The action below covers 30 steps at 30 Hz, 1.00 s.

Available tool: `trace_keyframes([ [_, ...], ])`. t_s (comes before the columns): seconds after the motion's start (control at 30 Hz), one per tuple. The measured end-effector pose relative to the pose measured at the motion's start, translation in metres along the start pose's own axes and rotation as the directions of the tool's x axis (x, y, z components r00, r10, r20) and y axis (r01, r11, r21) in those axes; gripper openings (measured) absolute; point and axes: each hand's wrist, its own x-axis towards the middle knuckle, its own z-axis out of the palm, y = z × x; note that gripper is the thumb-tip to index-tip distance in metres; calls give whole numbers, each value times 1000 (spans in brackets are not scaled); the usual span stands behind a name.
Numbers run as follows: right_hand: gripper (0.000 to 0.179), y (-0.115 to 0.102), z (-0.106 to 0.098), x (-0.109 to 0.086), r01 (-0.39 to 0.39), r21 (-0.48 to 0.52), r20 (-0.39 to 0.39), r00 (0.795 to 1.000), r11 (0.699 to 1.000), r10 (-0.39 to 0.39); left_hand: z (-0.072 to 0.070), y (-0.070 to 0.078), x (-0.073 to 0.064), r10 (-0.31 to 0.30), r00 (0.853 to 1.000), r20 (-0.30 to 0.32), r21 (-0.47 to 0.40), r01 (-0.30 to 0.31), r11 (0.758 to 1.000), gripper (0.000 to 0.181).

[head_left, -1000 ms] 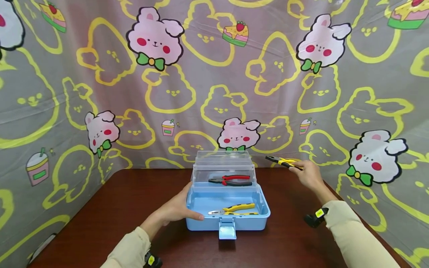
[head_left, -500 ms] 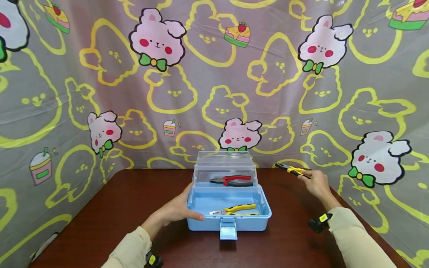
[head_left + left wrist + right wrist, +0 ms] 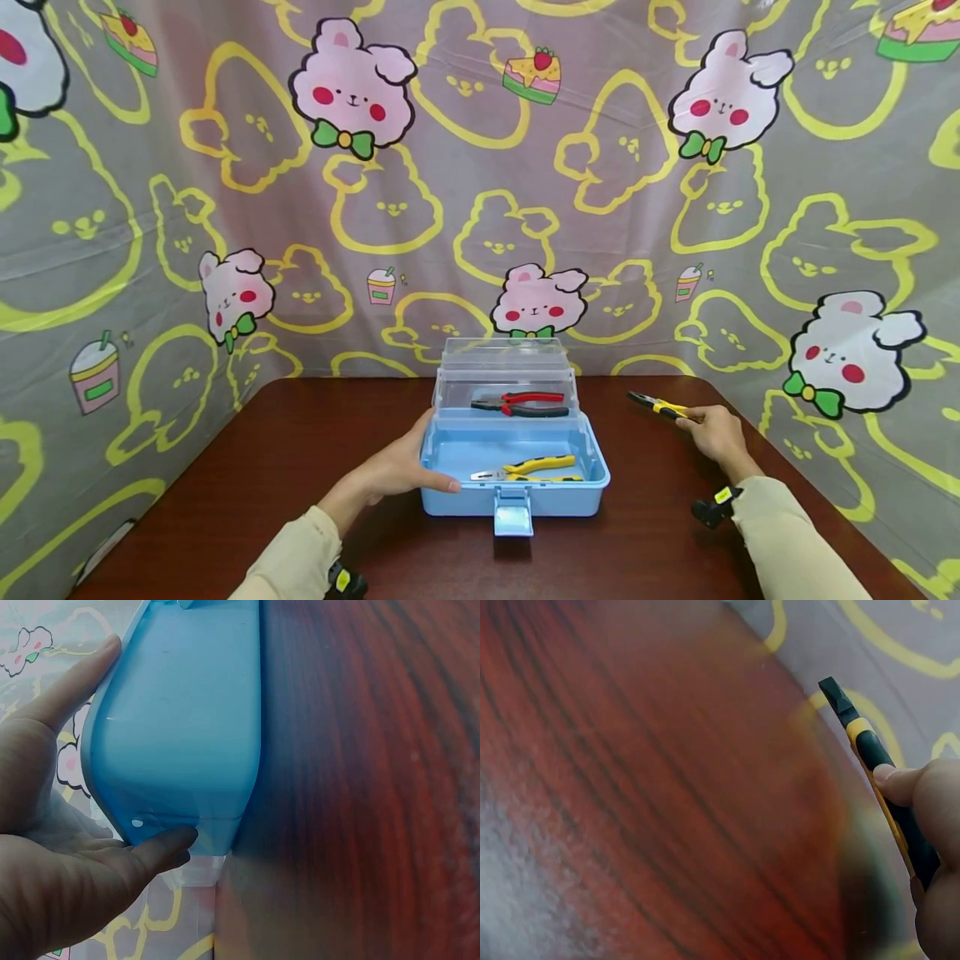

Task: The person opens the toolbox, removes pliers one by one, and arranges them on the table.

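A light blue toolbox (image 3: 450,501) stands on the table with its clear lid raised. My left hand (image 3: 401,461) rests on its left front corner, the thumb straight along the front rim and the fingers against the side wall, as the left wrist view (image 3: 67,847) shows. Inside the box lie yellow-handled pliers (image 3: 540,465). Red-and-black pliers (image 3: 525,405) are seen through the clear upper part. Right of the box, my right hand (image 3: 718,435) pinches black-and-yellow pliers (image 3: 660,406) by the handles, jaws pointing back left, low over the table. Contact with the table cannot be told.
The dark red-brown wooden table (image 3: 300,442) spreads to both sides of the box. A patterned curtain (image 3: 450,208) hangs behind and beside it. The box's front latch (image 3: 513,512) hangs down.
My right hand has moved right and down with the black-and-yellow pliers, from above the table's back edge to low over the table. My left hand stays on the toolbox.
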Motion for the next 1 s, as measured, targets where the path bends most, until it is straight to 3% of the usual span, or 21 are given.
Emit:
trace_keyframes([
  [0.17, 38, 12, 6, -4, -54, -27, 70, 996, 998, 56, 2, -1, 1, 14, 1000, 10, -1, -14, 1000, 122],
  [0.37, 44, 20, 10, -2, -23, -76, 117, 993, 997, 32, 1, 0, 1, 3, 1000, -7, -4, -3, 1000, 120],
  [0.6, 45, 13, 8, -3, -36, -98, 137, 989, 995, 49, 1, -4, 1, 11, 1000, 5, -11, -11, 1000, 121],
  [0.8, 44, 10, 5, -3, -46, -84, 127, 990, 995, 56, 1, -4, 2, 3, 1000, 2, -6, -3, 1000, 121],
  [1.0, 38, 6, 3, 0, -4, -67, 63, 998, 998, 9, 0, -5, 3, -5, 1000, -1, -2, 5, 1000, 121],
])
